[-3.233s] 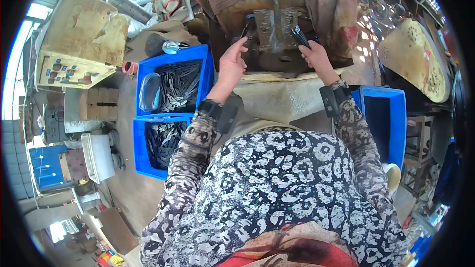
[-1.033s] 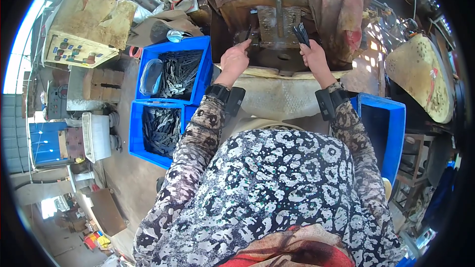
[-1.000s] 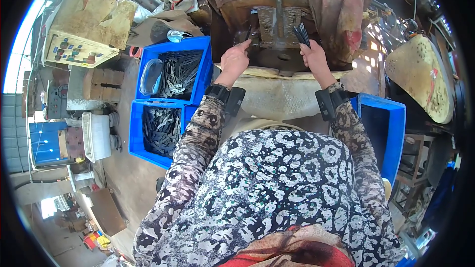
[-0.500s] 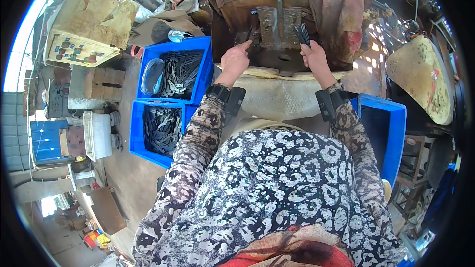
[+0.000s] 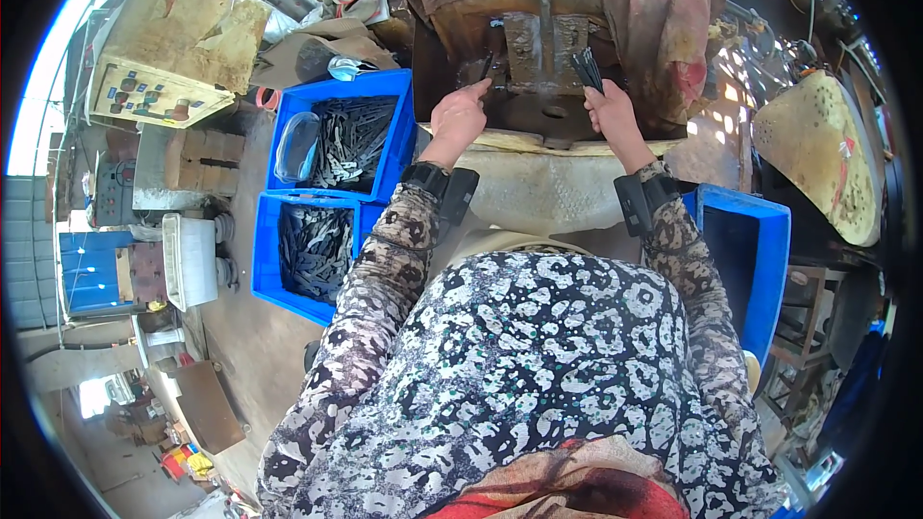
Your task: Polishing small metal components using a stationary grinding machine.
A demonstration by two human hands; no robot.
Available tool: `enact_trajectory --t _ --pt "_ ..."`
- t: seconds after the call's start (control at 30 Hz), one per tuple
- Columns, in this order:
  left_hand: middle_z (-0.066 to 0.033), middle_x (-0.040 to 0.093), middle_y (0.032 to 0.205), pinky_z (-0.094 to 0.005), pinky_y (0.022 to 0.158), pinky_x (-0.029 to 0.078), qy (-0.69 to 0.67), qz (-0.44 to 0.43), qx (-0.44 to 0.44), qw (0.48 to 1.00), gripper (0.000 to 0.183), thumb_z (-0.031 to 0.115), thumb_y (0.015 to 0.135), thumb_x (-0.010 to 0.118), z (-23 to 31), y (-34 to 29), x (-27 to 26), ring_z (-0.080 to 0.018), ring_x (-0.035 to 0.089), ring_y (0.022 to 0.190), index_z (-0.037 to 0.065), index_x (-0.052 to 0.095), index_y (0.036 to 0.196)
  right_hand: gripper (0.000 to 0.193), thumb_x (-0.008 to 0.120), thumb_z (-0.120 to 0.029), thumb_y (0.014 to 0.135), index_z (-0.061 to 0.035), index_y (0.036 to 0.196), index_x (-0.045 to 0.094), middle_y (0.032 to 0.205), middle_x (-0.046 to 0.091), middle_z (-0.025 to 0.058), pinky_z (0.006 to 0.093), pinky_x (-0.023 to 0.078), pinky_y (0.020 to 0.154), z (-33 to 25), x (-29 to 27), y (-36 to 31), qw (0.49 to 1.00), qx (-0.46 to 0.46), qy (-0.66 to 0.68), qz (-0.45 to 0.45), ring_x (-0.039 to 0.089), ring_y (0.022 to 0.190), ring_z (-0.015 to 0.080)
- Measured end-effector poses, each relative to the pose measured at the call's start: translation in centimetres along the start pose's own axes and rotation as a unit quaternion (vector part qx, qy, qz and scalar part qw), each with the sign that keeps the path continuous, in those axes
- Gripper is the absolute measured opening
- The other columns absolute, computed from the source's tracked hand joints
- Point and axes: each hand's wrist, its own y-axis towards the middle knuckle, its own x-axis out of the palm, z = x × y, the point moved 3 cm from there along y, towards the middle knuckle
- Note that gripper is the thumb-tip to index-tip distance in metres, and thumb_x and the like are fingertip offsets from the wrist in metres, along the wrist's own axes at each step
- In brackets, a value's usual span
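My right hand (image 5: pixel 611 113) is closed round a small bundle of thin dark metal strips (image 5: pixel 587 68), whose ends stick up past the fingers. My left hand (image 5: pixel 459 115) is closed too, its index finger reaching forward. One narrow dark strip (image 5: pixel 487 65) rises from its fingertips. Both hands are at the front of a rust-brown machine bay, either side of a wet upright metal block (image 5: pixel 522 53). A round hole (image 5: pixel 555 112) shows in the bay's floor between them.
Two blue crates (image 5: pixel 408 135) full of dark metal strips stand at my left, one holding a clear plastic tub (image 5: pixel 297 147). Another blue crate (image 5: pixel 771 259) is at my right. Stained cloths (image 5: pixel 639 10) hang over the machine. A worn control box (image 5: pixel 178 38) stands far left.
The view has shifted very slightly. Both hands keep their places and their hold on the strips.
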Motion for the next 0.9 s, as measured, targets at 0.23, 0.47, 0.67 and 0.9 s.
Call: enact_trajectory --t 0.23,0.47,0.67,0.9 --pt "-0.0077 0.064 0.119 -0.0362 0.089 0.049 -0.03 -0.039 -0.036 0.998 0.044 0.01 0.085 0.053 -0.02 0.06 -0.05 -0.0261 0.06 0.109 0.023 0.059 0.127 0.012 0.054 -0.019 0.096 -0.0099 0.088 0.05 0.07 0.049 -0.0038 0.02 0.035 0.044 -0.02 0.06 -0.03 1.0 0.005 -0.011 0.001 0.041 0.052 0.003" --pt "-0.0077 0.065 0.117 -0.0363 0.089 0.05 -0.024 -0.042 -0.037 0.998 0.042 0.011 0.086 0.052 0.22 -0.04 -0.27 -0.0257 0.06 0.109 0.023 0.059 0.126 0.011 0.054 -0.018 0.096 -0.0091 0.09 0.051 0.071 0.049 -0.0036 0.0201 0.035 0.044 -0.19 0.13 -0.19 1.0 0.007 -0.019 -0.005 0.041 0.052 0.0029" --pt "-0.0079 0.065 0.115 -0.0368 0.088 0.05 -0.007 -0.034 -0.029 0.999 0.041 0.012 0.086 0.051 0.1 -0.06 -0.08 -0.0262 0.061 0.107 0.022 0.06 0.125 0.01 0.054 -0.018 0.095 -0.0092 0.091 0.051 0.07 0.049 -0.0036 0.0197 0.035 0.044 -0.14 0.15 -0.12 0.999 0.013 -0.038 -0.008 0.041 0.052 0.0024" --pt "-0.008 0.066 0.112 -0.0368 0.087 0.05 -0.03 -0.031 -0.027 0.999 0.039 0.012 0.086 0.052 0.02 -0.07 0.15 -0.0262 0.061 0.104 0.021 0.062 0.123 0.011 0.055 -0.018 0.094 -0.0098 0.09 0.05 0.07 0.049 -0.0039 0.0192 0.034 0.044 0.14 0.04 -0.04 0.999 0.018 -0.032 -0.012 0.04 0.052 0.0021"
